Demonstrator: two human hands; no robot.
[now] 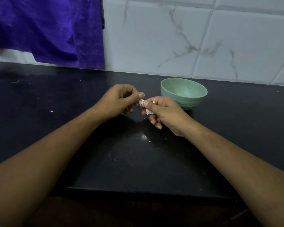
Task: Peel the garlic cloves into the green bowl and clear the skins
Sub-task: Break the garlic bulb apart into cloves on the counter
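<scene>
Cloth (46, 30), purple and creased, hangs at upper left, its lower edge reaching down to the back of the black worktop (39, 99). A pale fleck (51, 111) lies alone on the worktop left of the forearms, well apart from everything else. Both bare forearms enter from the lower corners and converge at centre. The left hand (120, 100) is held above the worktop with fingers curled inward and thumb extended to the right; thumb and fingertips close on the left end of the clove (141, 101). The clove, small and off-white, sits in the air between the two hands, just left of the bowl and not inside it. The right hand (164, 110) meets it from the other side, thumb pressed on the clove's right end, fingers curled. The same hand also grips pale scraps (149, 112) under the thumb; whether these are skins or further cloves cannot be told. A tiny crumb (149, 141) lies on the worktop below the hands. The bowl (192, 100), green with a ribbed outer wall, stands upright on the worktop just behind the right hand, near the wall; its inside is too blurred to read. The wall (203, 43), white tile with grey veining, fills the upper right.
</scene>
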